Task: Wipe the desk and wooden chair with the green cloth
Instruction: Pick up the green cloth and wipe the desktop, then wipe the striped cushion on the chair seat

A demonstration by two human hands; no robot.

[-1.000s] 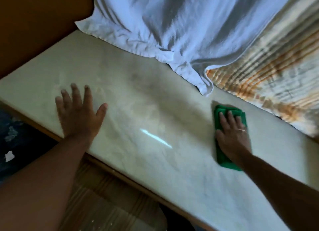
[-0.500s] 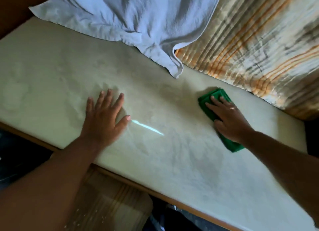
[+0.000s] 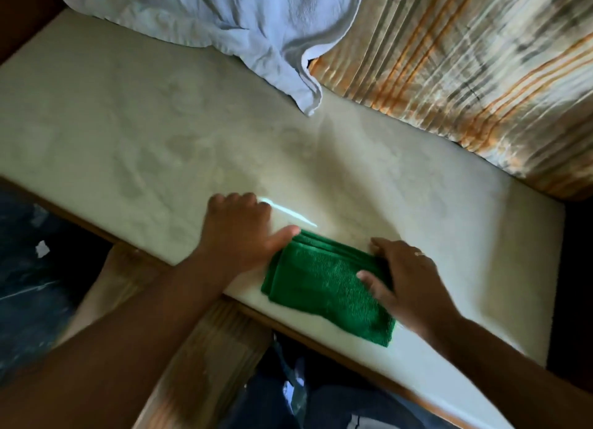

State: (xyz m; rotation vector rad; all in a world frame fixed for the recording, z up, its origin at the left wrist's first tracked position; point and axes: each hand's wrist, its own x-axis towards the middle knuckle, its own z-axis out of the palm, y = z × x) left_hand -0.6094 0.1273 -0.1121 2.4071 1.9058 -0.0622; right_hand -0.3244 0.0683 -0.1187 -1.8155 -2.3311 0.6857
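Note:
The folded green cloth [image 3: 324,284] lies flat near the front edge of the pale desk top [image 3: 160,139]. My right hand [image 3: 407,281] presses on the cloth's right end, thumb and fingers spread over it. My left hand [image 3: 240,233] rests on the desk just left of the cloth, its thumb touching the cloth's upper left corner. Under the desk's front edge a wooden chair [image 3: 205,348] shows, partly hidden by my left forearm.
A crumpled white sheet [image 3: 224,24] lies over the desk's far left part. A striped orange and grey curtain [image 3: 475,62] hangs along the far right side. A streak of light [image 3: 288,212] falls on the desk. Dark floor [image 3: 32,284] lies to the left.
My right hand has dragged the green cloth from the far side of the desk toward the front edge. My left hand has shifted right and now touches the cloth.

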